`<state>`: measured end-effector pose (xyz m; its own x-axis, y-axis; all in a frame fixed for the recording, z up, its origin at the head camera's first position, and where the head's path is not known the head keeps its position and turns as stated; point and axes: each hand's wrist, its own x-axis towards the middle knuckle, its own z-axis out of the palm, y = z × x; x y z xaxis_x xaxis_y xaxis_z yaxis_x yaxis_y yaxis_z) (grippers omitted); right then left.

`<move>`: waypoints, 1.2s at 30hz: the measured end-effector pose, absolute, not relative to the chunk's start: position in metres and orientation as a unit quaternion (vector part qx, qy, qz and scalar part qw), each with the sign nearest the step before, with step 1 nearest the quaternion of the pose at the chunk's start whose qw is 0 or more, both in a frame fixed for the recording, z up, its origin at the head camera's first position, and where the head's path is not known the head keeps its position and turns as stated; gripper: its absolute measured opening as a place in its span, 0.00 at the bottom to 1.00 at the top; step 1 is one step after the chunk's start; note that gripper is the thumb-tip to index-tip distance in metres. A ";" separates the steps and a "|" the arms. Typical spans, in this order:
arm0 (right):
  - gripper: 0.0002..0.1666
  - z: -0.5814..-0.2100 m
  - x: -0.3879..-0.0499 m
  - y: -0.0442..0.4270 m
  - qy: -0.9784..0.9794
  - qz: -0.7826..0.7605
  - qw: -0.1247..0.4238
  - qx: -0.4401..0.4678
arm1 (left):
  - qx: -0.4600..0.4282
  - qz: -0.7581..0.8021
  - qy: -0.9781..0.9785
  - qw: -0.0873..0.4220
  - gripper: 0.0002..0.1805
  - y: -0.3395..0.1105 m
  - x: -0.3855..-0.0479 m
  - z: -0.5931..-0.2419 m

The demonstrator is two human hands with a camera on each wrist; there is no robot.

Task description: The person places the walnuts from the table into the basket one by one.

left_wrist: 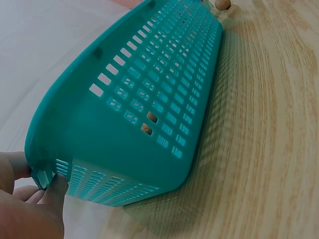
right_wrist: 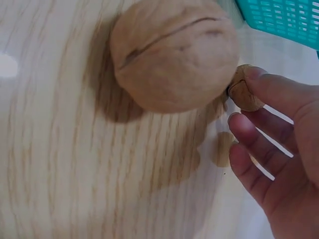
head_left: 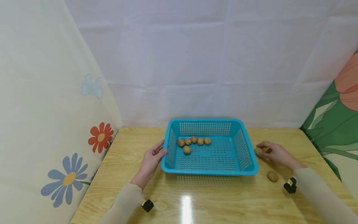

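A turquoise plastic basket (head_left: 207, 172) stands on the table with several walnuts (head_left: 187, 150) lying in its left part. My left hand (head_left: 151, 160) grips the basket's left rim, thumb and fingers on either side of the edge in the left wrist view. Just right of the basket, my right hand (head_left: 275, 153) pinches a walnut (right_wrist: 244, 89) between thumb and fingers. Another walnut (head_left: 272, 176) lies on the table nearer to me, large in the right wrist view. A pale brown patch shows behind the right fingers; what it is, I cannot tell.
The wooden table (head_left: 134, 143) meets a white cloth backdrop (head_left: 179, 62) behind the basket. Flower-printed cloths hang at the left and right sides. A small black device (head_left: 290, 185) sits at the right wrist, another (head_left: 147, 205) at the left.
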<state>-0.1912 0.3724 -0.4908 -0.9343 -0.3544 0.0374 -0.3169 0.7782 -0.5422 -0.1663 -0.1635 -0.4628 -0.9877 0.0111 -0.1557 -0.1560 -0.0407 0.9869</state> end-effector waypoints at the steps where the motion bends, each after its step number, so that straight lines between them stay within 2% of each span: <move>1: 0.20 -0.490 -0.190 0.372 0.943 -0.281 0.032 -0.178 | -0.052 0.720 0.690 0.058 0.30 -0.164 -0.166 -0.463; 17: 0.26 -0.457 -0.175 0.368 0.947 -0.288 0.028 -0.143 | -0.045 0.714 0.696 0.059 0.30 -0.165 -0.164 -0.463; 36: 0.29 -0.401 -0.171 0.346 0.945 -0.283 0.033 -0.161 | -0.046 0.719 0.691 0.061 0.30 -0.165 -0.166 -0.463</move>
<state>-0.1707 0.3461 -0.4007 -0.9459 -0.3232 0.0293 -0.2861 0.7879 -0.5454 -0.1660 -0.1646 -0.4626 -0.9884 0.0239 -0.1502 -0.1511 -0.0370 0.9878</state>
